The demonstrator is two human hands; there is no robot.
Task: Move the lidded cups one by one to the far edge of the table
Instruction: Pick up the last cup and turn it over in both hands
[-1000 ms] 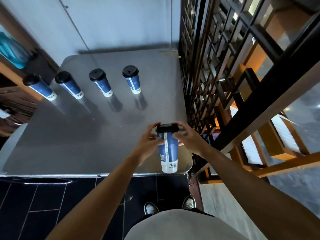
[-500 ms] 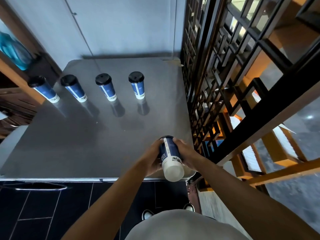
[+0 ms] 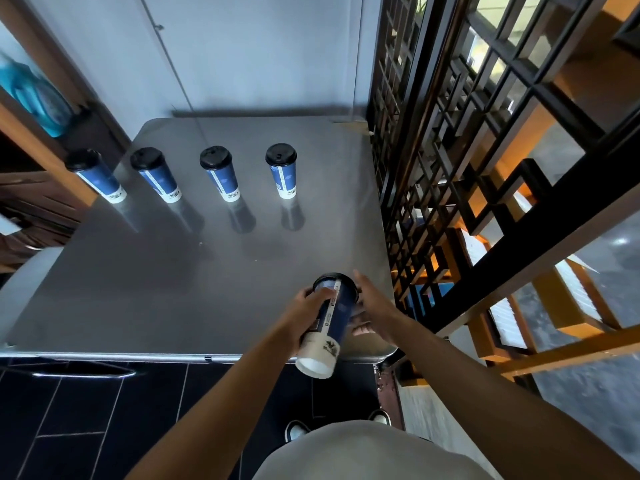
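Observation:
A tall blue cup with a black lid and white base (image 3: 329,323) is held in the air above the near right corner of the steel table (image 3: 194,278), tilted with its base toward me. My left hand (image 3: 306,315) grips its side. My right hand (image 3: 372,308) is beside the cup near the lid, fingers spread, touching it lightly or just apart. Several matching lidded cups stand in a row across the table's far half: (image 3: 98,176), (image 3: 157,174), (image 3: 221,173), (image 3: 283,169).
A dark wooden lattice screen (image 3: 450,150) runs along the table's right edge. A pale wall (image 3: 242,53) stands behind the table. Wooden shelving (image 3: 31,140) is at the left. Black floor tiles (image 3: 86,427) lie below the near edge.
The cup was upright at the near edge with both hands at its lid; it has been lifted and tipped base-toward-me. My right hand has loosened from it.

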